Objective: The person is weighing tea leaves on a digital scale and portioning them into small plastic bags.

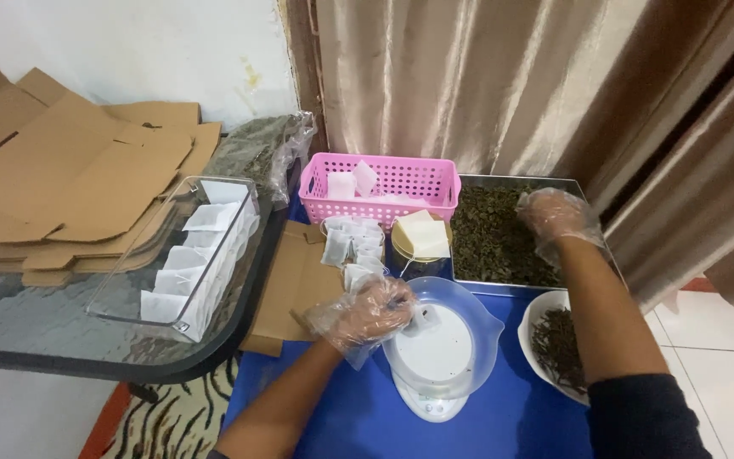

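Gloved hands over a kitchen scale and a tray of dried leaves

Far left of the left hand (365, 311) lie flat brown cardboard sheets (61, 170) and a clear box (182, 255) of white square sachets; behind it stands a pink basket (381, 189). The left hand, fingers curled shut, pinches a small white sachet (358, 274) at the rim of the scale (439, 348) on the blue worktop (520, 416). The right hand (556, 218), loosely cupped, rests on the leaves in the metal tray (496, 231); whether it grips any cannot be told. A white bowl (540, 316) sits just below it.
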